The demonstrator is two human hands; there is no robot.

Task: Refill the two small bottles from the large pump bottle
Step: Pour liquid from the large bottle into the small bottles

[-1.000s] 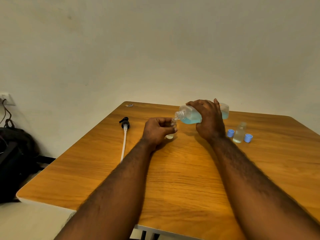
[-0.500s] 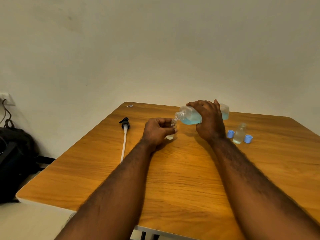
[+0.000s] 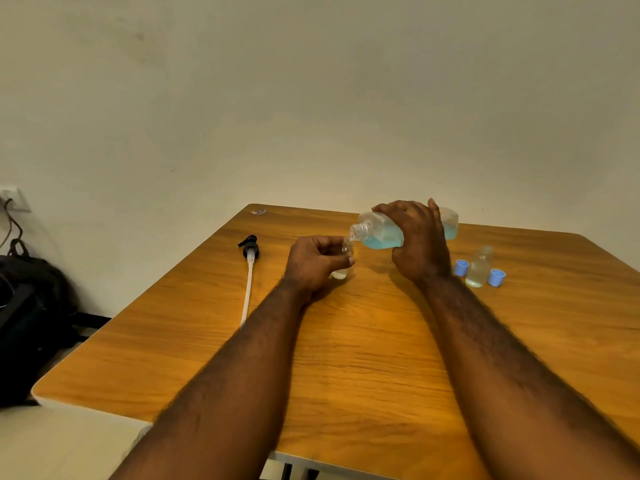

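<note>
Over the table (image 3: pixel 346 375), left fingers (image 3: pixel 329 243) pinch small bottle (image 3: pixel 340 274); right fingers (image 3: pixel 398 211) grip large bottle (image 3: pixel 375 232).

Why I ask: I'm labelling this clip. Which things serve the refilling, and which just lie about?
In the job: large bottle, tilted in the right hand; small bottle gripped by the left hand; second small bottle; two blue caps; pump lying on the table.
Lying about: black bag; wall socket with cable; small scrap at the table's far corner.
</note>
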